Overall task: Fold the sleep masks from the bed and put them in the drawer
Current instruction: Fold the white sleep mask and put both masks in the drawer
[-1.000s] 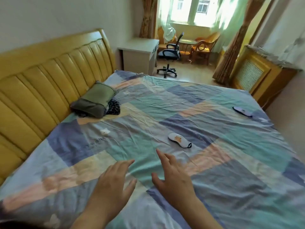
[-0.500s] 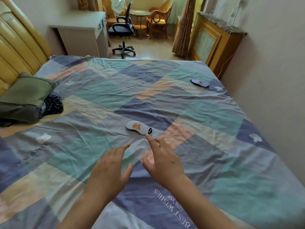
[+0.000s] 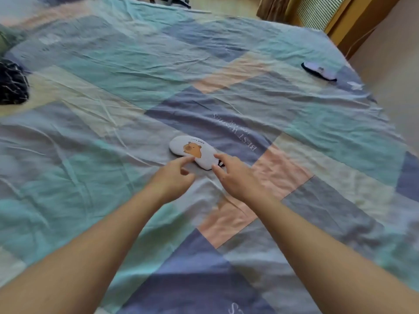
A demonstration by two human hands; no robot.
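Now both hands reach a white sleep mask (image 3: pixel 196 152) with an orange animal print, lying flat near the middle of the bed (image 3: pixel 113 71) on its patchwork cover: the left hand (image 3: pixel 172 176) touches the mask's near edge with an outstretched forefinger, its other fingers loosely curled and holding nothing, while the right hand (image 3: pixel 234 175) has its forefinger and thumb spread at the mask's right end, touching it but not yet closed on it. Well apart, 1 second sleep mask (image 3: pixel 319 71), pale with a dark rim, lies near the bed's far right edge, and a dark patterned cloth (image 3: pixel 12 83) sits at the left edge.
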